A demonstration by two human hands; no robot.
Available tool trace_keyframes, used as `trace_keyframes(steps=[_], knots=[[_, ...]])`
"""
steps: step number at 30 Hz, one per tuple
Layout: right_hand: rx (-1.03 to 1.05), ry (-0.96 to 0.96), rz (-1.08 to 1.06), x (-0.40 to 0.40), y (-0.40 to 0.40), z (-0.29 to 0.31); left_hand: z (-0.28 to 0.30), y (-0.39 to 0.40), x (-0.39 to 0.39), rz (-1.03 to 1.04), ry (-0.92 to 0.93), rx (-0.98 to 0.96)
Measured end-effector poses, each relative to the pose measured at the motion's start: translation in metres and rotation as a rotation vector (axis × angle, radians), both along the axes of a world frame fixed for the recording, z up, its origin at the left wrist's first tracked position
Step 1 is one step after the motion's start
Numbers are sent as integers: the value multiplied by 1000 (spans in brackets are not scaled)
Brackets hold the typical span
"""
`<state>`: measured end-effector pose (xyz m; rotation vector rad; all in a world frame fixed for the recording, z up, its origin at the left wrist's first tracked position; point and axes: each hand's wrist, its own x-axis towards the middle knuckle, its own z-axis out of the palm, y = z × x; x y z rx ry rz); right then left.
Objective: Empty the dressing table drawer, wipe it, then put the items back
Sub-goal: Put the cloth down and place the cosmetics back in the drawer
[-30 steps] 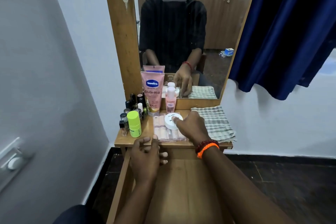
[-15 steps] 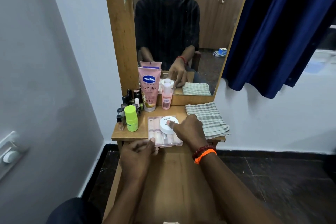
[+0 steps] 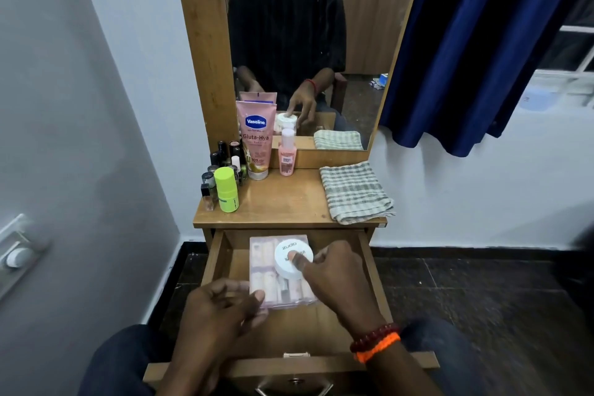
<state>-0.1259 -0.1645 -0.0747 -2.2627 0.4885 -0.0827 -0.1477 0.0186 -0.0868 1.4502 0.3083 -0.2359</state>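
Head view: I log the restocking step. Clear pack (image 3: 279, 280) w/ white jar (image 3: 293, 259) on top sits in the open drawer (image 3: 369, 270). Left hand (image 3: 221, 309) pinches pack's corner; right hand (image 3: 334, 273) thumb presses the jar. Next, I judge: release, fetch tabletop bottles.

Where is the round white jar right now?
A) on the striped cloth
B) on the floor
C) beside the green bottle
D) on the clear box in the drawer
D: the white jar sits on the clear box, inside the open drawer, under the right hand.
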Motion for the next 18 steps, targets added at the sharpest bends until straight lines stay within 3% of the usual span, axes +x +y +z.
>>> trace_keyframes(steps=[8, 15, 18], knots=[[168, 127, -36, 7, -16, -27, -35, -19, 38, -183, 157, 317], [145, 183, -42, 20, -30, -49, -57, -49, 67, -380, 127, 750], [92, 153, -77, 21, -29, -57, -58, -57, 66, -342, 74, 781]])
